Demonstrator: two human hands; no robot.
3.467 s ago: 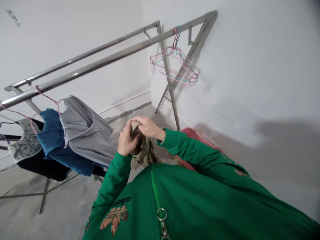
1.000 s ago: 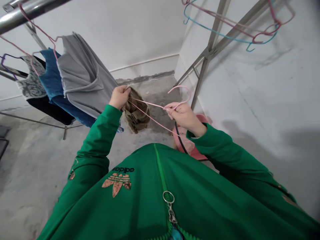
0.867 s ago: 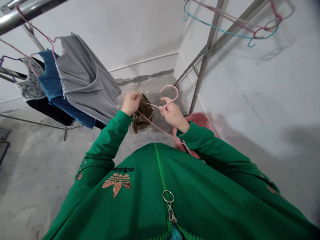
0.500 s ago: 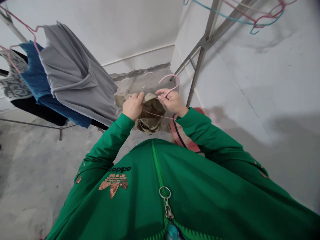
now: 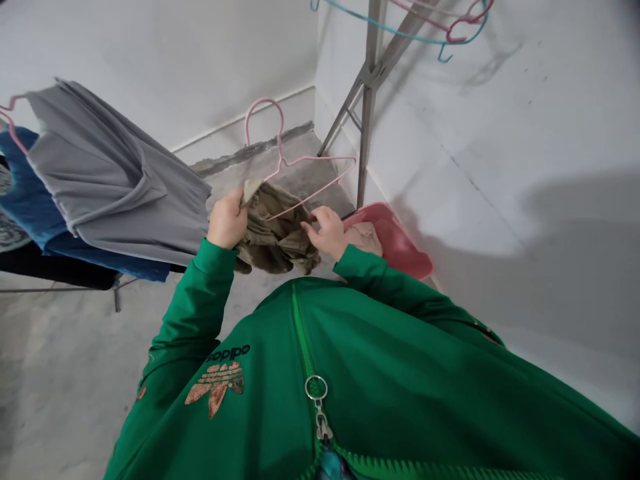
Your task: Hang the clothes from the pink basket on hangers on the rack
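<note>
A crumpled khaki garment (image 5: 280, 230) hangs in front of me; its exact kind is hard to tell. My left hand (image 5: 227, 219) is closed on its upper left edge. One arm of a pink hanger (image 5: 283, 160) runs into the garment beside that hand. The hanger's other arm sticks out to the right, above the cloth, with its hook upward. At the garment's right edge, my right hand (image 5: 327, 232) pinches the cloth between thumb and fingers, below the hanger's free end.
A grey garment (image 5: 115, 173), a blue one (image 5: 20, 193) and dark clothes hang at the left. A pink basin (image 5: 400, 243) with light cloth inside stands by the right wall. A metal rack leg (image 5: 367, 120) rises behind; blue and pink hangers (image 5: 400, 30) hang above.
My right hand has let go of the hanger by its hook and moved down to the garment's edge. The hanger has shifted left, one arm inside the garment. The view has turned right.
</note>
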